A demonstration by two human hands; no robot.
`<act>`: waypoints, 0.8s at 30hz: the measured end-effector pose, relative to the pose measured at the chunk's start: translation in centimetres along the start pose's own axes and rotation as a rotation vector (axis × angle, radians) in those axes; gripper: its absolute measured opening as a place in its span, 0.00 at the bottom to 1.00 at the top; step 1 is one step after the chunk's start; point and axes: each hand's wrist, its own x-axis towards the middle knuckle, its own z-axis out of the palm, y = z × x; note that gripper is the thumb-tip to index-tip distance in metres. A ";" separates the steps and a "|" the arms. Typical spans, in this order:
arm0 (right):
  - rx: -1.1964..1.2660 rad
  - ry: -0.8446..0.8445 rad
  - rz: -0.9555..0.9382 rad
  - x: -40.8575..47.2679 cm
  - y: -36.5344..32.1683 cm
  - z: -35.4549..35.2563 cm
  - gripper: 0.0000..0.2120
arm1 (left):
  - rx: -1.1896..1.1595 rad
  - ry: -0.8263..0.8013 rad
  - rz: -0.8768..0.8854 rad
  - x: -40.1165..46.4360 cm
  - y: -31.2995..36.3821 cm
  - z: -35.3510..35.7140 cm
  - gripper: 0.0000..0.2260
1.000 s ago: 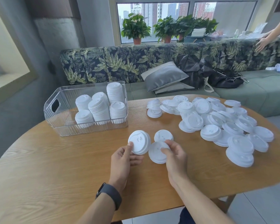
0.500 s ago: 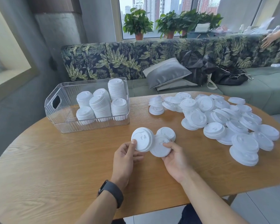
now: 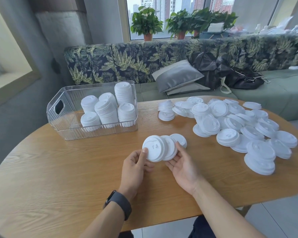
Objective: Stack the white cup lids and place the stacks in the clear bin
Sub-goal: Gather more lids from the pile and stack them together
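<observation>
Left hand (image 3: 136, 166) gripping small stack of white round plastic cup lids (image 3: 154, 148), thumb on the face, fingers curled behind the rim. Right hand (image 3: 182, 164) palm-up, fingers spread, pushing one more white lid (image 3: 170, 149) against the stack's back; another lid (image 3: 180, 140) just behind, whether flat on the tabletop cannot tell. All near the middle of the oval wooden tabletop (image 3: 58, 177). Clear ribbed plastic bin (image 3: 64, 124) by far-left edge, six lid stacks (image 3: 107, 111) upright inside. Loose pile of white lids (image 3: 234, 124) along far-right edge. Black wristband (image 3: 120, 202) on left wrist.
</observation>
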 end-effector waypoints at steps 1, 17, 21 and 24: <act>-0.005 0.003 0.002 0.0 0.0 0.0 0.19 | 0.001 -0.002 0.003 0.0 0.0 0.0 0.15; 0.019 -0.080 0.074 0.0 0.3 -0.7 0.12 | 0.006 0.015 0.038 -0.1 -0.4 0.3 0.12; -0.011 -0.084 0.064 0.1 0.4 -0.8 0.11 | 0.015 0.021 0.026 0.0 -0.5 0.3 0.12; -0.044 -0.068 0.036 0.2 0.7 -0.7 0.10 | 0.012 0.036 0.023 0.1 -0.5 0.3 0.11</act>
